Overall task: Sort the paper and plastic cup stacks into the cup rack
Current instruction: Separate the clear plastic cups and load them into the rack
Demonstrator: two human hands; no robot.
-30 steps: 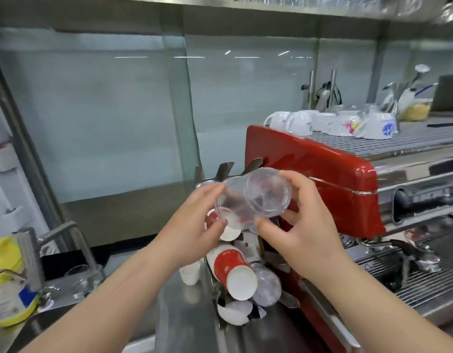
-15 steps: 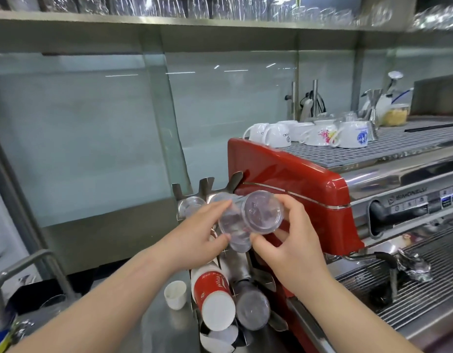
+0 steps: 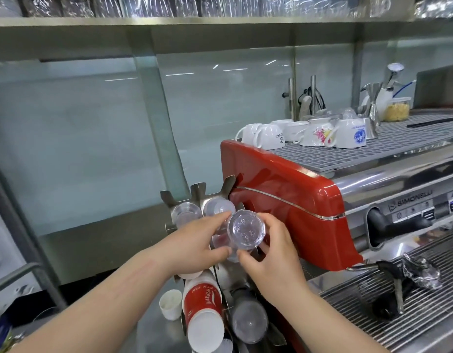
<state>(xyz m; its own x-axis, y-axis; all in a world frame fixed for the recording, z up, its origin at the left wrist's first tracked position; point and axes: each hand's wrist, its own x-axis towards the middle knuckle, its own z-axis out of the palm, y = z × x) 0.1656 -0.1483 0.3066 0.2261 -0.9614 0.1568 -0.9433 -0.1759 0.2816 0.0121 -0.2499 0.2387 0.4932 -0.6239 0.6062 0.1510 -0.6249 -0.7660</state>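
Observation:
A clear plastic cup stack point(image 3: 245, 232) lies with its base toward me, in front of the metal cup rack point(image 3: 198, 191). My left hand point(image 3: 195, 247) grips the stack from the left, and my right hand point(image 3: 273, 261) holds it from the right and below. Two other clear plastic cup stacks point(image 3: 186, 214) sit in the rack's top slots. Lower down, a red and white paper cup stack point(image 3: 203, 309) and a dark-looking plastic cup stack point(image 3: 248, 319) lie in the rack's slots. The slot behind the held stack is hidden by my hands.
A red espresso machine point(image 3: 284, 194) stands right against the rack, with white mugs point(image 3: 309, 133) on its top grid and a drip grate point(image 3: 411, 309) at the lower right. A small white paper cup point(image 3: 171, 304) stands on the steel counter left of the rack. A glass panel rises behind.
Both hands have carried the clear stack closer to the rack, and its base now faces me squarely. The camera view has tilted up and to the left.

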